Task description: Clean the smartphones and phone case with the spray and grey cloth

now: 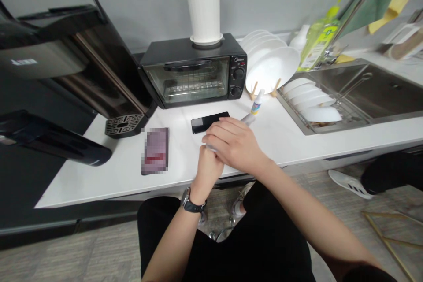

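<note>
My left hand point(209, 168), with a black-strapped watch at its wrist, is closed in front of me above the counter's edge. My right hand point(235, 143) lies across the top of it, its fingers together and curled over. A pale, whitish sliver of something point(211, 146) shows between the two hands; its kind is hidden. Just behind them lies a black phone point(209, 122), partly covered by my right fingers. A grey stick-like piece point(248, 119) shows beyond my right knuckles. Near it stands a small white bottle point(257, 102) with a blue and yellow label.
A phone-sized, blurred-out item point(156, 150) lies left on the white counter point(122, 176). Behind are a coffee machine point(109, 75), a toaster oven point(194, 75) bearing a white utensil holder point(204, 13), racked plates point(272, 68) and a sink point(390, 92). Another person's shoe point(350, 183) is at right.
</note>
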`<state>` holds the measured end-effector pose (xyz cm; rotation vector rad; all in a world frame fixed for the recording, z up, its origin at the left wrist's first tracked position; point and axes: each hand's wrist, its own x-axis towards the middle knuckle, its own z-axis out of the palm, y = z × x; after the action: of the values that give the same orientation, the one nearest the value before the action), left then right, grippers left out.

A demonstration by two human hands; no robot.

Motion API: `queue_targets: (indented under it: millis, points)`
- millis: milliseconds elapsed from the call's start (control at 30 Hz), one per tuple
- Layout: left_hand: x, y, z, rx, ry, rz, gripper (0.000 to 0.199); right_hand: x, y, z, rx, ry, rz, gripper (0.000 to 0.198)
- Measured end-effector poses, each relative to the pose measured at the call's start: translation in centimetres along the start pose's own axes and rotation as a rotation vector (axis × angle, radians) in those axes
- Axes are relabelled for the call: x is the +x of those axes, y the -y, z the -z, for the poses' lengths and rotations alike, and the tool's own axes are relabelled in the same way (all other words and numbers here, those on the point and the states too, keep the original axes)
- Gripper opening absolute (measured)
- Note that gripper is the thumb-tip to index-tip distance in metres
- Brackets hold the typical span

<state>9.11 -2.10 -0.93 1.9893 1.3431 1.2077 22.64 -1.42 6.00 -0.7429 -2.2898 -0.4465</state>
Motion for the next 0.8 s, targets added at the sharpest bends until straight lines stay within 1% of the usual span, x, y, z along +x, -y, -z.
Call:
queue_targets:
  millis: [33, 67, 133, 167, 200, 233, 267, 333, 400, 467, 500, 533, 567, 633, 667, 700, 733, 800]
  points:
    - [0.0, -0.1, 0.0, 0.009, 0.003, -0.006, 0.026, -0.2, -0.4, 0.1, 0.012, -0.031, -0.045, 0.020]
    - [0.1, -0.3, 0.1, 0.017, 0.005, -0.012, 0.026, -0.4, -0.7, 0.1, 0.021, -0.073, -0.129, 0.021]
    - [0.2, -0.6, 0.2, 0.004, 0.005, -0.013, 0.025, -1.0, -1.0, 0.2, 0.022, -0.141, -0.340, 0.037]
    - [0.3, -0.7, 0.2, -0.011, 0.004, -0.013, 0.026, -1.3, -1.0, 0.2, 0.018, -0.159, -0.425, 0.039]
    - [0.3, -0.7, 0.2, -0.025, 0.003, -0.016, 0.027, -1.4, -0.9, 0.2, 0.017, -0.163, -0.472, 0.037]
    - [0.3, -0.6, 0.2, -0.030, 0.000, -0.021, 0.028, -1.3, -0.6, 0.1, 0.019, -0.162, -0.473, 0.031]
    - [0.3, -0.3, 0.1, -0.019, -0.004, -0.024, 0.028, -1.1, -0.2, 0.0, 0.021, -0.160, -0.442, 0.024]
    - [0.3, 0.3, -0.1, 0.036, -0.017, -0.023, 0.028, -0.3, 0.5, -0.4, 0.019, -0.140, -0.313, 0.015]
    - [0.2, 0.9, -0.2, 0.090, -0.034, -0.009, 0.030, 0.6, 0.9, -0.8, 0.000, -0.093, -0.152, 0.024]
    - [0.2, 1.2, -0.1, 0.102, -0.035, -0.002, 0.031, 1.1, 0.7, -1.1, -0.013, -0.042, -0.050, 0.029]
    - [0.3, 1.1, 0.0, 0.100, -0.032, -0.005, 0.030, 1.1, 0.4, -1.1, -0.013, -0.034, -0.052, 0.025]
    - [0.4, 1.0, 0.2, 0.095, -0.027, -0.010, 0.029, 0.9, 0.1, -1.0, -0.010, -0.041, -0.099, 0.020]
    - [0.5, 0.7, 0.4, 0.079, -0.018, -0.013, 0.029, 0.6, -0.3, -0.9, -0.001, -0.055, -0.182, 0.018]
    - [0.7, 0.2, 0.6, 0.022, -0.006, -0.006, 0.026, -0.1, -0.8, -0.6, 0.017, -0.093, -0.383, 0.029]
    - [0.9, 0.0, 0.7, -0.012, 0.000, 0.001, 0.026, -0.5, -1.0, -0.5, 0.027, -0.111, -0.462, 0.032]
    - [1.0, -0.1, 0.8, -0.041, 0.007, 0.009, 0.027, -0.8, -1.0, -0.4, 0.039, -0.126, -0.507, 0.032]
    - [1.0, -0.1, 0.7, -0.056, 0.015, 0.014, 0.027, -1.0, -0.9, -0.4, 0.051, -0.141, -0.512, 0.030]
    - [1.0, 0.2, 0.6, -0.031, 0.027, 0.016, 0.025, -1.0, -0.3, -0.6, 0.057, -0.160, -0.428, 0.021]
